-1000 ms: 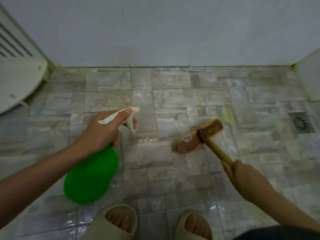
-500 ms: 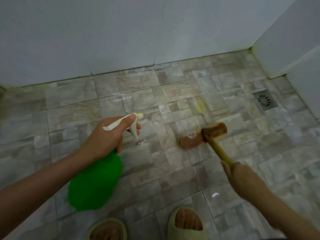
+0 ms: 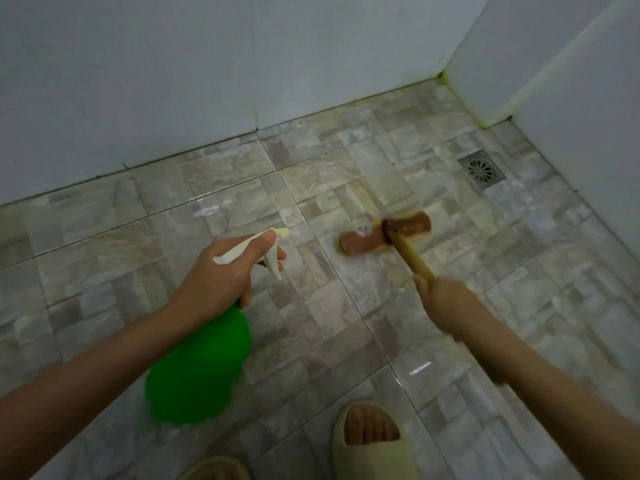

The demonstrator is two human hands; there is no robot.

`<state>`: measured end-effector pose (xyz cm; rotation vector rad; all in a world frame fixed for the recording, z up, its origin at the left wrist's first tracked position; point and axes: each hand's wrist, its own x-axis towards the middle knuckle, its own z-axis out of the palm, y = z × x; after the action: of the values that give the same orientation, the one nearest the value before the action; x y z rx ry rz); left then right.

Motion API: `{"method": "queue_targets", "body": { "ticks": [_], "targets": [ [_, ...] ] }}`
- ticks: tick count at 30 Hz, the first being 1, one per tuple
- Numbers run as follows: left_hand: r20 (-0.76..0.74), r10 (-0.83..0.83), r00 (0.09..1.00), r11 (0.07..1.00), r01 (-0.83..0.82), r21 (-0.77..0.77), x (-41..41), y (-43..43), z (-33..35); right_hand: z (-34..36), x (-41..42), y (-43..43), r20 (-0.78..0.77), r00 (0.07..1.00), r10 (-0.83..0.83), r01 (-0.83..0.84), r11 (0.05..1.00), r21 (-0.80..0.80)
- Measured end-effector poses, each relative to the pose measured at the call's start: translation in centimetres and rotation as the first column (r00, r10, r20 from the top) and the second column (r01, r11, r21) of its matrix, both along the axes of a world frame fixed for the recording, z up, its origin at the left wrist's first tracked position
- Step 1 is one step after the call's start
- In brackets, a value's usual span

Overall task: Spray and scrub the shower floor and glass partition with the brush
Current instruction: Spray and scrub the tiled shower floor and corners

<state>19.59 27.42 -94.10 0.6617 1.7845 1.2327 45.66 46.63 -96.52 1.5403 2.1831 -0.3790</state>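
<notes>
The right hand (image 3: 446, 303) is curled tight round the handle (image 3: 412, 258), low on the shaft. The brush (image 3: 384, 233) lies flat on the floor (image 3: 138, 244), to the near left of the drain (image 3: 481, 169) and well apart from it. The left hand (image 3: 221, 275) grips the neck of the bottle (image 3: 197, 368), thumb along the white sprayer top. The nozzle points at tiles farther left of the drain than the brush.

The step in hand looks like scrubbing a wetted patch. To do it well, I would keep the bristles square to the tiles and press down through the shaft, not just drag it. Short, overlapping strokes should work toward the drain, so dirty water runs that way. The tiles between brush and drain show a yellowish tinge — they likely want the firmest passes. Spray is best laid just ahead of the brush, not onto it.

The tiles on the near side of the drain gleam wet around the sandal (image 3: 374, 448) — footing could slip, so weight should sit low and steady.
</notes>
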Motion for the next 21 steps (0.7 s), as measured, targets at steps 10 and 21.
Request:
{"method": "queue_targets", "body": {
  "ticks": [10,21],
  "targets": [
    [-0.001,-0.144,0.99,0.989,0.144,-0.037,2.4,2.3,0.8,1.4,8.9,-9.5,0.088,0.993,-0.084,0.088,0.995,-0.036],
    [-0.033,-0.36,0.933,0.93,0.355,-0.094,5.9,5.1,0.2,-0.6,7.8,-1.1,-0.083,0.954,-0.287,0.287,0.958,-0.01]
  ]
}}
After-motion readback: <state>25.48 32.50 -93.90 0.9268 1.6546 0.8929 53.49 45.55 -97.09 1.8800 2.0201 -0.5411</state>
